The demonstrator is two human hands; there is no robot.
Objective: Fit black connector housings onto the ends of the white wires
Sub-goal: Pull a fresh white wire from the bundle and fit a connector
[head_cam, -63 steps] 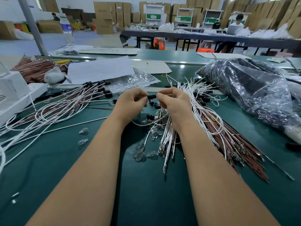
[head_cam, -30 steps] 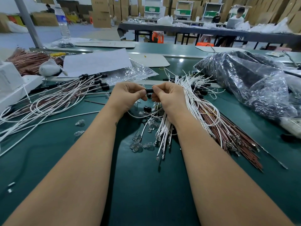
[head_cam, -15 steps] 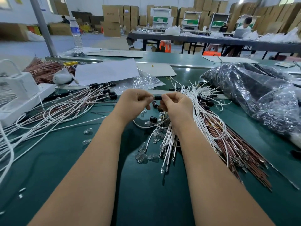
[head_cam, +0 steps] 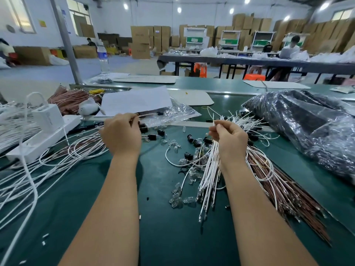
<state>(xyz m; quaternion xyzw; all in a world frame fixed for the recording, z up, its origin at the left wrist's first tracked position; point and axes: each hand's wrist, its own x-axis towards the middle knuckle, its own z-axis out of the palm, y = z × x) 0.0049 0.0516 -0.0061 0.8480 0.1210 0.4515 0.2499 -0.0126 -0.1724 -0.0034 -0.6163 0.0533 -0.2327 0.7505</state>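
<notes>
My left hand [head_cam: 121, 135] holds a wire whose black connector housing [head_cam: 159, 113] sticks out to the right, above the pile of finished white wires [head_cam: 57, 156] on the left. My right hand [head_cam: 228, 137] pinches the tip of one white wire [head_cam: 213, 122] pulled up from the bundle of bare white wires [head_cam: 211, 167] below it. Loose black connector housings [head_cam: 192, 140] lie on the green mat [head_cam: 163, 237] between my hands, mixed with small clear plastic parts [head_cam: 175, 199].
A big plastic bag of black parts [head_cam: 307, 127] fills the right side. Brown wires [head_cam: 284, 192] lie beside the white bundle. A white power strip with a charger [head_cam: 46, 129] sits at the left, a sheet of paper [head_cam: 136, 100] and a water bottle [head_cam: 102, 58] behind.
My hands were together over one black housing. Now they are apart: the left has carried the finished wire left, the right has moved right and taken a new white wire tip.
</notes>
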